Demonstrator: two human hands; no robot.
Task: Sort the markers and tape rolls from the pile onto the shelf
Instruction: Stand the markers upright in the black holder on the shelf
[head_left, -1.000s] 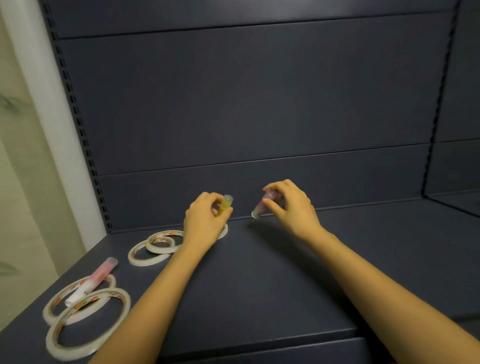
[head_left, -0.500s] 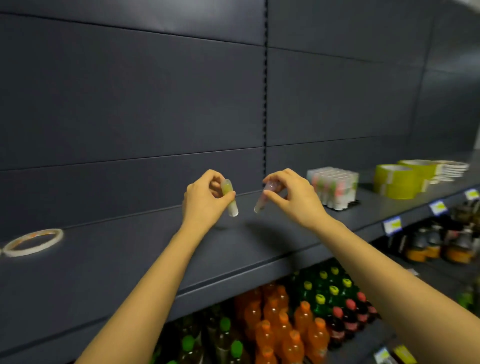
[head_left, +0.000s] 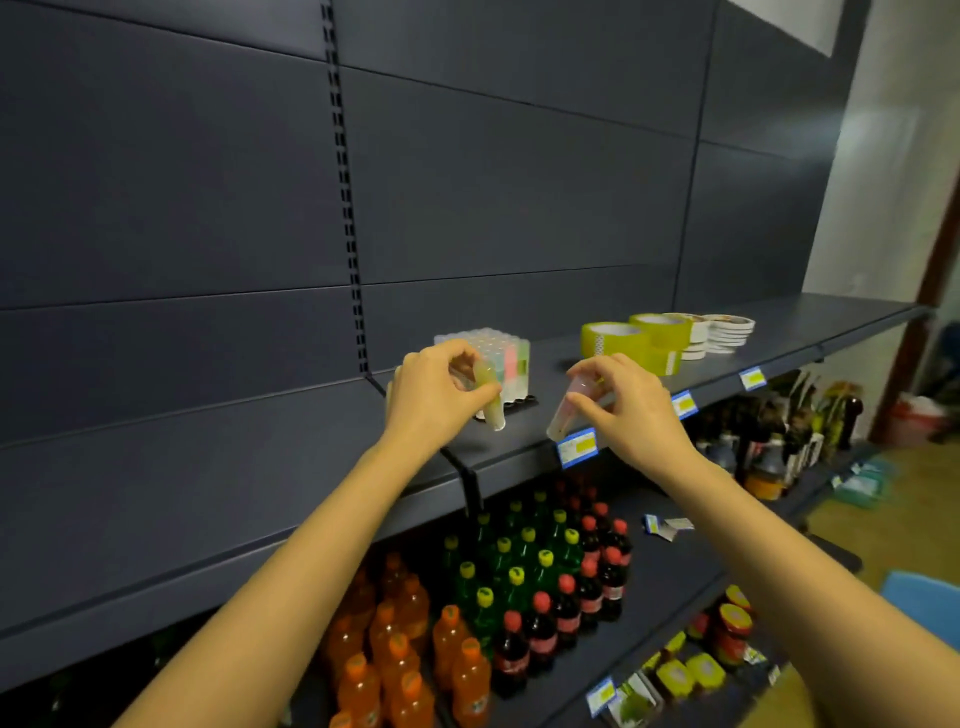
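Both hands are up at the dark shelf (head_left: 805, 314). The left hand (head_left: 431, 400) pinches a yellow marker (head_left: 494, 415) between thumb and curled fingers. The marker is tilted, its pale lower end aimed down at the shelf board (whether the tip touches the board, I cannot tell). It sits just in front of the block of markers (head_left: 498, 358), which stand upright and packed tight against each other on the shelf, with pink and green showing on the right-hand face.

Over to the right hand (head_left: 639, 410): fingertips pinch a pink marker (head_left: 563, 415) by its upper end. This one is tilted too, its lower end pointing down and to the left over the shelf's front edge, just above a blue price tag (head_left: 576, 447). The two held markers are near each other but apart.

Further along the same shelf are yellow-green tape rolls (head_left: 618, 343), stacked and touching. Just beyond them stand low stacks of white tape rolls (head_left: 727, 330). More price tags hang on the front edge.

On the shelf below, bottles stand in rows: orange bottles (head_left: 405, 649) on the left, green bottles (head_left: 514, 561) with yellow caps in the middle, and dark bottles (head_left: 587, 587) with red caps beside them. Jars (head_left: 732, 629) are at the lower right.
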